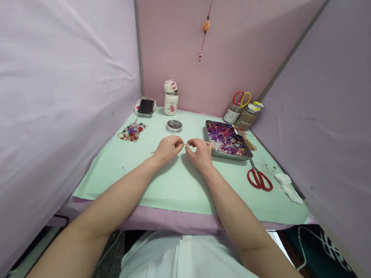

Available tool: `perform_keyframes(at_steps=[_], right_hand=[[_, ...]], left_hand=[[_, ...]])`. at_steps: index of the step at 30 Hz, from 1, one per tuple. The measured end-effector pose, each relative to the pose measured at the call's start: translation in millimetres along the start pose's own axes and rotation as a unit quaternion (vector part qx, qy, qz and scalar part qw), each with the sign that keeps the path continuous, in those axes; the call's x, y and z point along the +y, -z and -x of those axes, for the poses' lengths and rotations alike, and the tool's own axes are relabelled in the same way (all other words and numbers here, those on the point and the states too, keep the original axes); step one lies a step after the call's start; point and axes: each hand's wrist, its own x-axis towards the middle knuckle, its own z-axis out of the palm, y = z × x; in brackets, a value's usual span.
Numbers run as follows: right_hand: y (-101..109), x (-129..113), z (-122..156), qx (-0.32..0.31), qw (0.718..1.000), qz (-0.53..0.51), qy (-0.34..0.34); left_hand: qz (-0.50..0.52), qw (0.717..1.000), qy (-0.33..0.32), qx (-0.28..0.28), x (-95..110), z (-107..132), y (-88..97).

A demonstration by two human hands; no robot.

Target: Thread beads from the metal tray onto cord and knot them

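My left hand (pixel 168 149) and my right hand (pixel 201 153) meet fingertip to fingertip above the middle of the table, both pinched closed. A small clear bead (pixel 187 145) shows at the fingertips of my right hand. Between the left fingers runs a thin strand; its short end (pixel 153 152) sticks out on the far side of that hand. Whether it is cord or wire is too small to tell. Just right of my right hand lies a metal tray (pixel 232 156) of purple, red and clear beads (pixel 225 137).
Red-handled scissors (pixel 259 180) and white crumpled tissue (pixel 287 187) lie at right. Behind stand jars (pixel 248 116), one holding scissors (pixel 242 99), a white bottle (pixel 171 100) and a round tin (pixel 174 125). Beaded strings (pixel 133 131) and a black-topped box (pixel 145 107) sit left. A beaded pendant (pixel 206 26) hangs behind.
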Motion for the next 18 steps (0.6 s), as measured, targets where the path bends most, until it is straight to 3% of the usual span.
perform_keyframes(at_steps=[18], right_hand=[[0.1, -3.9, 1.5, -0.005, 0.999, 0.031, 0.026]], left_hand=[[-0.082, 0.996, -0.026, -0.04, 8.4, 2.4, 0.3]])
